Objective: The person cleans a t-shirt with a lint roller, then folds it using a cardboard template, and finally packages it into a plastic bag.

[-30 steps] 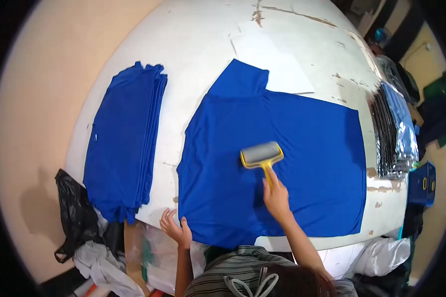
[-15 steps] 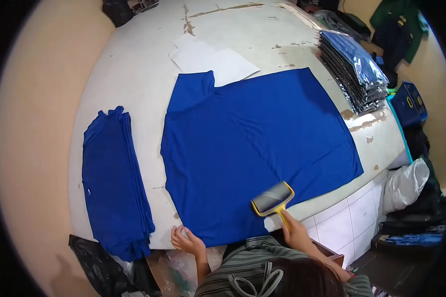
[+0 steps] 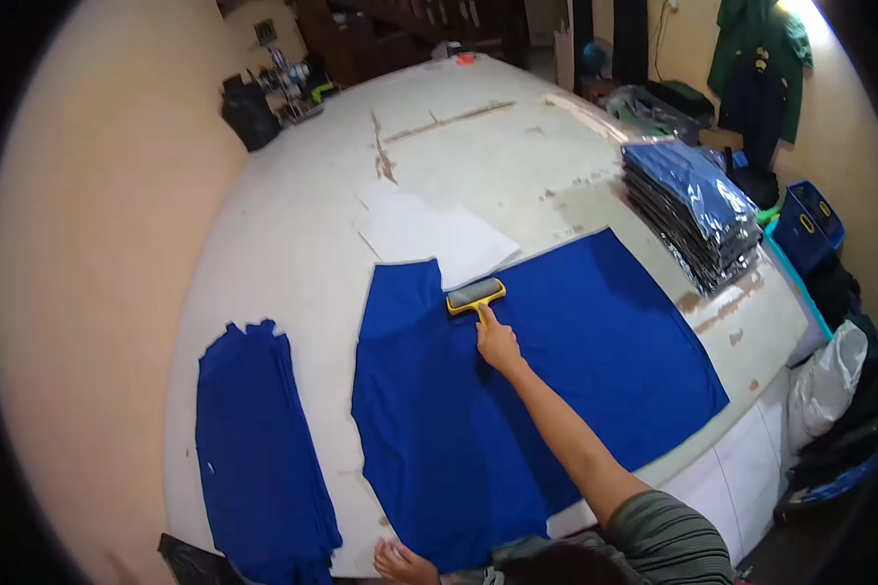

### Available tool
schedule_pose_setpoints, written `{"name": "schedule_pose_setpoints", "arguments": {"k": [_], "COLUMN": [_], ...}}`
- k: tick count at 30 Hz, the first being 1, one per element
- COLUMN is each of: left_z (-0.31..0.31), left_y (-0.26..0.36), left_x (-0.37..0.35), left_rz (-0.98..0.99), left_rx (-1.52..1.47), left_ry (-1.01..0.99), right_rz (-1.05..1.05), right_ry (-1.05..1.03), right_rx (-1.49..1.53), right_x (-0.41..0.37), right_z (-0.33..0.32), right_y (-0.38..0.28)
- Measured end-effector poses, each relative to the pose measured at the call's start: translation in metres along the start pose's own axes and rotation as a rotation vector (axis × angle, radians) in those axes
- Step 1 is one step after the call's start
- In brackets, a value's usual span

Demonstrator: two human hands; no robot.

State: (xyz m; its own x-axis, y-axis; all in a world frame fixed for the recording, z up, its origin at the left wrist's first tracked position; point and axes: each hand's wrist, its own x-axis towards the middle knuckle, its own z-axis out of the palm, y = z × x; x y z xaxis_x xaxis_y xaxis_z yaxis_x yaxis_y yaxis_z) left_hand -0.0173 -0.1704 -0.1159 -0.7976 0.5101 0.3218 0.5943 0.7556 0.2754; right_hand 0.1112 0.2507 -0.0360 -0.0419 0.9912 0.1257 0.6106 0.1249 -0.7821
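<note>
A blue shirt (image 3: 439,419) lies spread flat, one short sleeve pointing away from me, with soft wrinkles toward its left side. My right hand (image 3: 498,343) is wrapped round the yellow handle of a lint roller (image 3: 476,292). The grey roller rests on the shirt near the base of that sleeve, and my forearm crosses over the fabric. At the shirt's near left corner is my left hand (image 3: 405,564), beside the fabric edge, with its fingers loosely bent and apart. It appears to hold nothing. Part of this hand is cut off by the bottom of the view.
To the left lies a stack of folded blue garments (image 3: 259,448). White paper (image 3: 439,229) sits beyond the sleeve. Plastic-wrapped folded garments (image 3: 693,205) are piled at the table's right side. Blue baskets (image 3: 812,224) and a white plastic bag (image 3: 829,375) stand past the right edge.
The lint roller in my right hand has moved from the shirt's near edge far forward to the sleeve side. My left hand stays at the near corner. The view has tilted up.
</note>
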Motion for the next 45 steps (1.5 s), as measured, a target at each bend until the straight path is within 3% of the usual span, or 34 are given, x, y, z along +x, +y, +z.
{"name": "schedule_pose_setpoints", "arguments": {"k": [5, 7, 8, 13, 16, 22, 25, 27, 29, 31, 33, 36, 39, 41, 44, 45], "left_z": [-0.029, -0.025, -0.024, -0.023, -0.019, -0.016, -0.015, -0.013, -0.017, -0.012, -0.009, -0.006, -0.005, -0.006, -0.013, -0.014], "left_y": [0.028, 0.029, 0.03, 0.026, 0.028, 0.017, 0.013, 0.016, 0.019, 0.02, 0.016, 0.013, 0.015, 0.015, 0.027, 0.036], "left_x": [0.013, 0.011, 0.008, 0.009, 0.013, 0.009, 0.008, 0.01, 0.01, 0.008, 0.01, 0.011, 0.006, 0.001, -0.018, -0.028], "left_rz": [-0.047, 0.0, 0.027, 0.027, 0.081, 0.138, 0.151, 0.152, 0.13, 0.1, 0.117, 0.089, 0.071, -0.016, -0.159, -0.265], "left_rx": [-0.177, -0.183, -0.189, -0.173, -0.128, -0.099, -0.096, -0.104, -0.109, -0.112, -0.11, -0.139, -0.201, -0.027, 0.139, 0.201], "left_ry": [-0.017, 0.135, 0.204, 0.111, 0.132, 0.116, 0.117, 0.126, 0.146, 0.156, 0.16, 0.17, 0.179, 0.258, 0.298, 0.303], "right_rz": [0.04, 0.039, 0.032, 0.007, 0.059, 0.179, 0.292, 0.164, 0.3, 0.154, 0.052, 0.02, 0.066, 0.109, -0.016, 0.05], "right_ry": [0.044, 0.012, -0.036, -0.193, -0.169, -0.29, -0.158, -0.017, 0.118, 0.399, 0.495, 0.475, 0.436, 0.407, 0.666, 0.567], "right_rx": [0.023, -0.043, -0.051, -0.102, -0.047, -0.036, 0.011, -0.043, -0.149, -0.25, -0.278, -0.424, -0.505, -0.542, -0.636, -0.6], "right_x": [0.045, 0.018, -0.006, -0.183, -0.286, -0.357, -0.342, -0.328, -0.299, -0.259, -0.218, -0.166, -0.133, -0.123, -0.116, -0.123], "right_z": [0.019, 0.007, -0.01, -0.129, -0.187, -0.245, -0.276, -0.289, -0.311, -0.332, -0.354, -0.38, -0.398, -0.397, -0.396, -0.394], "right_y": [-0.009, 0.005, 0.01, 0.036, 0.042, 0.045, 0.043, 0.082, 0.116, 0.16, 0.217, 0.278, 0.298, 0.311, 0.297, 0.282]}}
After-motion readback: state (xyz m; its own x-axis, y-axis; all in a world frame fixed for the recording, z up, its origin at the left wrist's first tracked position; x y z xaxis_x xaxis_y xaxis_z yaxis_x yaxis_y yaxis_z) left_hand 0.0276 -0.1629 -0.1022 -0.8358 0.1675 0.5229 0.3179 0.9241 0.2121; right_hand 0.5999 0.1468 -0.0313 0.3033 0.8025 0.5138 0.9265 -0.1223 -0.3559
